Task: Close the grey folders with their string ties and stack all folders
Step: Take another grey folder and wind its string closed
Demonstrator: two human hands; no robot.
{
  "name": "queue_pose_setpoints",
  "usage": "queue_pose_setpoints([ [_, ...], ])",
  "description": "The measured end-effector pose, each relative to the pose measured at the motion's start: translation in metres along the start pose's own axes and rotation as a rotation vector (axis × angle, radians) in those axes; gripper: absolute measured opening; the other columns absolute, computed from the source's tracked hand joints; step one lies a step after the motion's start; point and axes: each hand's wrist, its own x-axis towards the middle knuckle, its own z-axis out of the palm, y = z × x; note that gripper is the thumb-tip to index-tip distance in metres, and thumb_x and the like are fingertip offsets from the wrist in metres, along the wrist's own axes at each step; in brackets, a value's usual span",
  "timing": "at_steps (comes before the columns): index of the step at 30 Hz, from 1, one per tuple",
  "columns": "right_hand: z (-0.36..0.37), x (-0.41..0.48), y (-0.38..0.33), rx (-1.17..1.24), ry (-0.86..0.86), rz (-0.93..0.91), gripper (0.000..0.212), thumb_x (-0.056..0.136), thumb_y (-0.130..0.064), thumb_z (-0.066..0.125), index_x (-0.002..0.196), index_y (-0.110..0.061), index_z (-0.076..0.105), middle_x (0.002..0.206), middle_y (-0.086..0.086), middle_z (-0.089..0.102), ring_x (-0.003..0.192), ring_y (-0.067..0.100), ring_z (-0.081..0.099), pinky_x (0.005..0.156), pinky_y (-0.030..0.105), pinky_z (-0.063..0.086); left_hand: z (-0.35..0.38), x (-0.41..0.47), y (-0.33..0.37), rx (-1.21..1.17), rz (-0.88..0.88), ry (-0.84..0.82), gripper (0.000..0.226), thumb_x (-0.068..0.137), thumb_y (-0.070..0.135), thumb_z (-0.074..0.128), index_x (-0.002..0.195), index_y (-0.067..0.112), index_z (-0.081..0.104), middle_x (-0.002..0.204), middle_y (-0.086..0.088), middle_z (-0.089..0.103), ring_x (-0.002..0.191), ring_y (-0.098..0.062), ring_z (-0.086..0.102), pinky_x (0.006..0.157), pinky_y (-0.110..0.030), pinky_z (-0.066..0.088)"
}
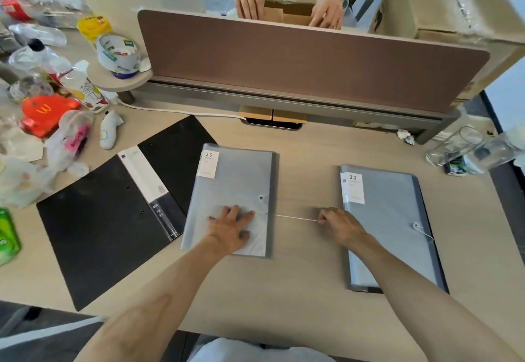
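A grey translucent folder lies flat in the middle of the desk, its round tie button near the right edge. My left hand presses flat on its lower half, fingers spread. My right hand pinches the end of the folder's white string, stretched taut to the right of the folder. A second grey folder lies to the right, its string loose at its button. A black folder lies open on the left.
Plastic bags, bottles, a red carton and a tape roll crowd the left side. A brown divider panel runs across the back, with another person's hands behind it. A glass lies at the right edge.
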Motion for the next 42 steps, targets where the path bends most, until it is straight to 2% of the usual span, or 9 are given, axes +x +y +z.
queue_pose_setpoints([
  [4, -0.008, -0.002, -0.007, 0.220, -0.029, -0.009, 0.012, 0.092, -0.016, 0.051, 0.085, -0.024, 0.058, 0.098, 0.000, 0.064, 0.095, 0.022, 0.059, 0.083, 0.031, 0.046, -0.003, 0.009, -0.001, 0.031, 0.061, 0.036, 0.060, 0.093, 0.047, 0.036, 0.148, 0.034, 0.014, 0.150, -0.006, 0.017, 0.140, -0.028, 0.017, 0.108, -0.055, 0.030],
  [7, -0.012, 0.002, -0.025, 0.424, -0.052, 0.033, 0.018, 0.087, -0.021, 0.058, 0.072, -0.032, 0.058, 0.083, -0.008, 0.064, 0.082, 0.013, 0.060, 0.074, 0.022, 0.046, 0.006, 0.010, -0.002, 0.000, 0.116, 0.021, 0.064, 0.095, 0.045, 0.037, 0.150, 0.031, 0.009, 0.161, 0.001, -0.003, 0.149, -0.023, -0.002, 0.114, -0.056, 0.018],
  [10, -0.021, 0.007, -0.049, 0.650, -0.106, 0.040, 0.016, 0.088, -0.016, 0.060, 0.076, -0.026, 0.062, 0.071, -0.008, 0.062, 0.068, 0.009, 0.057, 0.068, 0.021, 0.046, 0.011, 0.009, -0.009, 0.023, 0.174, 0.025, 0.064, 0.096, 0.045, 0.035, 0.151, 0.031, 0.005, 0.162, 0.003, -0.009, 0.149, -0.022, -0.005, 0.116, -0.054, 0.012],
  [14, -0.036, 0.022, -0.087, 0.802, -0.133, -0.009, 0.017, 0.094, -0.013, 0.054, 0.078, -0.018, 0.057, 0.074, 0.000, 0.060, 0.070, 0.012, 0.060, 0.067, 0.021, 0.048, 0.015, 0.005, -0.021, 0.108, 0.255, 0.055, 0.065, 0.097, 0.046, 0.034, 0.152, 0.031, 0.003, 0.162, 0.001, -0.007, 0.149, -0.023, -0.002, 0.118, -0.052, 0.008],
  [17, -0.046, 0.035, -0.115, 0.753, -0.156, -0.036, 0.020, 0.098, -0.012, 0.046, 0.079, -0.014, 0.054, 0.076, 0.001, 0.061, 0.068, 0.008, 0.060, 0.061, 0.013, 0.047, 0.018, 0.003, -0.027, 0.067, 0.303, 0.099, 0.064, 0.093, 0.051, 0.030, 0.151, 0.029, 0.017, 0.161, -0.004, 0.012, 0.148, -0.029, 0.014, 0.117, -0.054, 0.015],
  [20, -0.049, 0.048, -0.134, 0.725, -0.157, -0.060, 0.019, 0.099, -0.013, 0.042, 0.084, -0.011, 0.054, 0.076, 0.001, 0.062, 0.070, 0.011, 0.061, 0.061, 0.016, 0.046, 0.025, 0.013, -0.038, 0.068, 0.348, 0.151, 0.065, 0.080, 0.056, 0.030, 0.137, 0.030, 0.045, 0.139, -0.006, 0.054, 0.125, -0.033, 0.054, 0.101, -0.051, 0.044],
  [25, -0.041, 0.064, -0.147, 0.538, -0.247, -0.047, 0.022, 0.096, -0.009, 0.043, 0.077, -0.014, 0.054, 0.079, 0.002, 0.066, 0.073, 0.019, 0.063, 0.068, 0.022, 0.049, 0.031, 0.026, -0.035, 0.135, 0.443, 0.308, 0.056, 0.089, 0.054, 0.037, 0.144, 0.048, 0.022, 0.142, -0.009, 0.039, 0.129, -0.035, 0.038, 0.113, -0.050, 0.028],
  [35, -0.050, 0.082, -0.138, 0.496, -0.285, -0.092, 0.021, 0.095, -0.010, 0.050, 0.075, -0.018, 0.055, 0.077, -0.002, 0.067, 0.073, 0.018, 0.062, 0.081, 0.031, 0.051, 0.027, 0.028, -0.027, 0.059, 0.450, 0.236, 0.054, 0.098, 0.040, 0.040, 0.148, 0.041, 0.019, 0.160, -0.006, 0.012, 0.148, -0.026, 0.008, 0.120, -0.047, 0.008],
  [42, -0.032, 0.107, -0.142, 0.477, -0.318, -0.120, 0.021, 0.097, -0.007, 0.045, 0.079, -0.013, 0.052, 0.084, 0.007, 0.067, 0.060, 0.011, 0.054, 0.061, 0.021, 0.047, 0.020, 0.037, -0.027, 0.020, 0.460, 0.297, 0.066, 0.090, 0.049, 0.047, 0.147, 0.041, 0.015, 0.148, -0.001, 0.034, 0.134, -0.025, 0.032, 0.115, -0.043, 0.021],
])
